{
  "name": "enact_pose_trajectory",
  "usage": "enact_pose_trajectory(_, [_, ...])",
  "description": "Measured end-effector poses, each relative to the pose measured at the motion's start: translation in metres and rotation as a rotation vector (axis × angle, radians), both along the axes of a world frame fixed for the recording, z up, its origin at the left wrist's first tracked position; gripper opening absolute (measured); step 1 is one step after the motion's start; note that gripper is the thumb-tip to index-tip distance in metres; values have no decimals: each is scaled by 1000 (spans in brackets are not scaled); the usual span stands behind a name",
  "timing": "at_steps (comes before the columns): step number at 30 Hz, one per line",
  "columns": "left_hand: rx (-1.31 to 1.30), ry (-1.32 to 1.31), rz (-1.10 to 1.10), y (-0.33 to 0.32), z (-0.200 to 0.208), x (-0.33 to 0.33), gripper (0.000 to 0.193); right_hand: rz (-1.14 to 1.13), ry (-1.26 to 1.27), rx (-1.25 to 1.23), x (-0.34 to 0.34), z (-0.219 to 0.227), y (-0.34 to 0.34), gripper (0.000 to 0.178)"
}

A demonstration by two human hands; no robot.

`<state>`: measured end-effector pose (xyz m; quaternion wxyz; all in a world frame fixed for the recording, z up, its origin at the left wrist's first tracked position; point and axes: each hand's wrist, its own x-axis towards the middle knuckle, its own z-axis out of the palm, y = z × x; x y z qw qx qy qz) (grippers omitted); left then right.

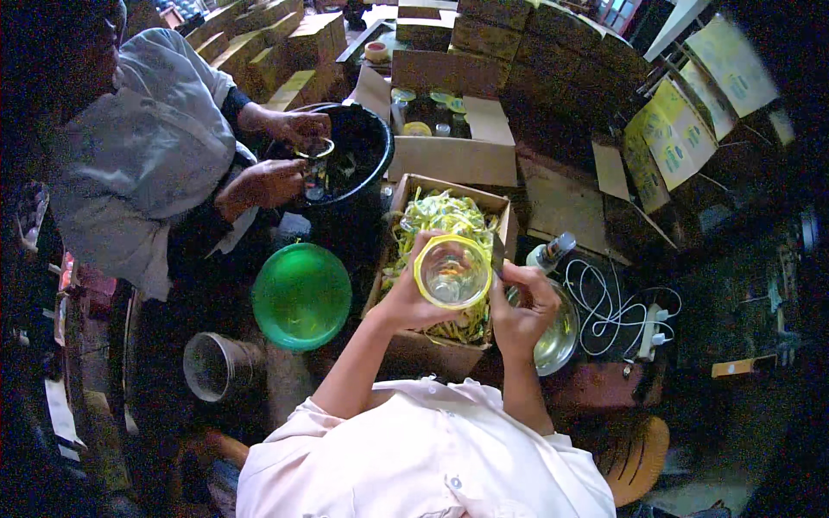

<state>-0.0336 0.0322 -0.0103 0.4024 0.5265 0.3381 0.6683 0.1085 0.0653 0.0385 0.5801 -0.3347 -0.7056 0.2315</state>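
Observation:
My left hand (401, 298) is wrapped round a clear jar (451, 272) with a yellow rim, its round end turned up toward me. Beside the jar, my right hand (525, 309) is closed on a thin dark blade (498, 252), which looks like a knife and stands close to the yellow rim. My fingers hide its handle. Under both hands lies an open cardboard box (404, 345) heaped with yellow and clear plastic strips (445, 214). A clear round bowl (561, 337) sits partly hidden behind my right wrist.
At left, a co-worker's hands (276, 177) hold a similar jar over a black tub (380, 173). A green basin (302, 298) and a grey bucket (211, 367) stand nearby. Ahead is a carton (458, 160) of jars. Right: a small bottle (551, 250), white cable (596, 302), power strip (648, 332).

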Motion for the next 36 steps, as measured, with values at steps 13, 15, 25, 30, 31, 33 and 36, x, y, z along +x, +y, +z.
enact_pose_trajectory(13, [-41, -117, -1, 4, 10, -16, 65, -68, -60, 66, -27, 8, 5, 15])
enact_pose_trajectory(15, [-26, -74, 28, 4, 13, -16, 66, -37, -64, 56, -30, 11, 7, 14])
enact_pose_trajectory(25, [-17, 154, 127, 19, 2, -24, 66, -33, -94, 30, -33, 3, 20, 17])
enact_pose_trajectory(30, [-17, 160, 51, 22, -6, -28, 71, 29, -123, -40, -27, -1, 28, 18])
enact_pose_trajectory(31, [-21, 158, 48, 22, -7, -29, 71, 27, -125, -45, -27, -3, 28, 18])
enact_pose_trajectory(33, [20, 354, 138, 24, -9, -32, 75, 31, -73, -14, -29, -6, 28, 18])
enact_pose_trajectory(36, [18, 371, 37, 26, -16, -35, 82, -9, -154, 7, -29, -1, 31, 18])
